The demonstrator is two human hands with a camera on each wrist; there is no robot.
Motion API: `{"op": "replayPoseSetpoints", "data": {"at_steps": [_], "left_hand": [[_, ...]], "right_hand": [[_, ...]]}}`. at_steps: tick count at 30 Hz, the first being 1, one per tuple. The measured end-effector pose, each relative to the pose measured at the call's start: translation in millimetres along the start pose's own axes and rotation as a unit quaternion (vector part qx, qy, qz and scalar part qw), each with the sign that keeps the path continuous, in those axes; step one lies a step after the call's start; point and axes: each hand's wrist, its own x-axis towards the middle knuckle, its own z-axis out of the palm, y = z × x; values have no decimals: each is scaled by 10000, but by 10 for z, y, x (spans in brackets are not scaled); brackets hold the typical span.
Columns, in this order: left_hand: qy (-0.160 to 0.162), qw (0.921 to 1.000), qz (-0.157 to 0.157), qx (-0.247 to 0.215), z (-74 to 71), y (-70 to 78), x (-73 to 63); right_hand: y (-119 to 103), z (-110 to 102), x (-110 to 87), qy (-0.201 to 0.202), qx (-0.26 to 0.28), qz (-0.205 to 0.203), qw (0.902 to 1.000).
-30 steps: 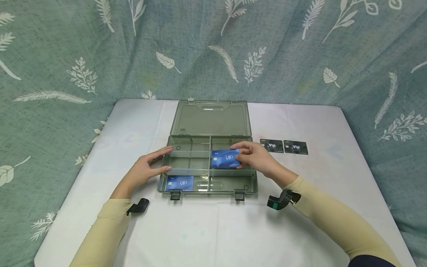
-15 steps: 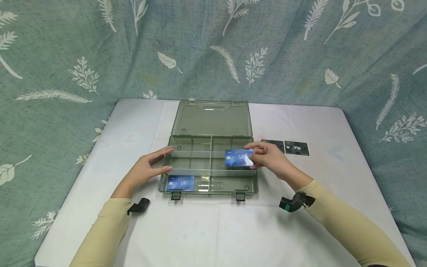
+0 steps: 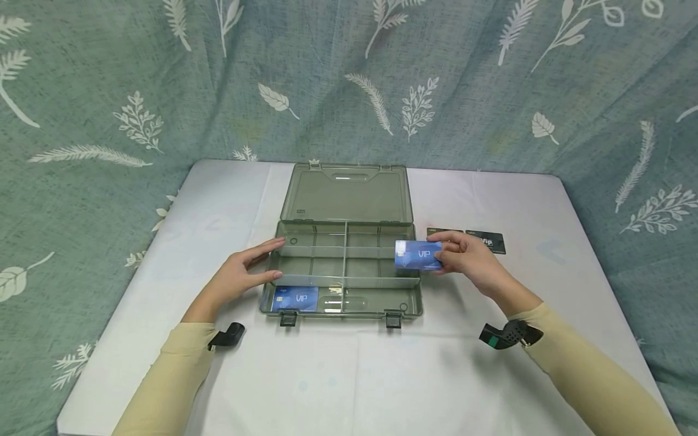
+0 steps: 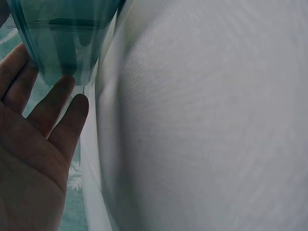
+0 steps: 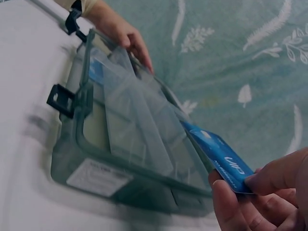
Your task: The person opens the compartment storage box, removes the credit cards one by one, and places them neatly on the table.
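A blue VIP card is pinched by its right end between the thumb and fingers of my right hand. That card is held over the right edge of the green see-through divided box, whose lid lies back. A second blue VIP card lies in the front left compartment. On the box's left side, my left hand rests with thumb and fingers spread. The left wrist view shows its extended fingers by the box wall.
Two black VIP cards lie on the white tablecloth right of the box, partly covered by my right hand. The opened lid lies behind the box. A patterned curtain hangs along the table's back and sides.
My right hand has moved the blue VIP card rightward, from above the middle right compartment to the box's right edge. The left hand has stayed in place.
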Motion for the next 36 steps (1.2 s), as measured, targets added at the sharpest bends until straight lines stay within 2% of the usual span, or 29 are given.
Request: {"op": "replayPoseSetpoints", "data": {"at_steps": [11,20,27,33,36], "left_hand": [[25,10000,38,-60,8,-22,0],[3,10000,77,-35,-7,-3,-6],[31,10000,34,-89,13,47,-6],[31,10000,3,-15,9,11,3],[32,10000,22,1,7,4,3]], "right_hand": [[80,-273,-136,431,-182,52,9989],[273,-504,-154,755,-69,423,9962],[418,-528,-108,829,-310,637,9940],[553,-487,-23,986,-590,701,9909],[581,-458,7,1146,-1079,618,9856]]}}
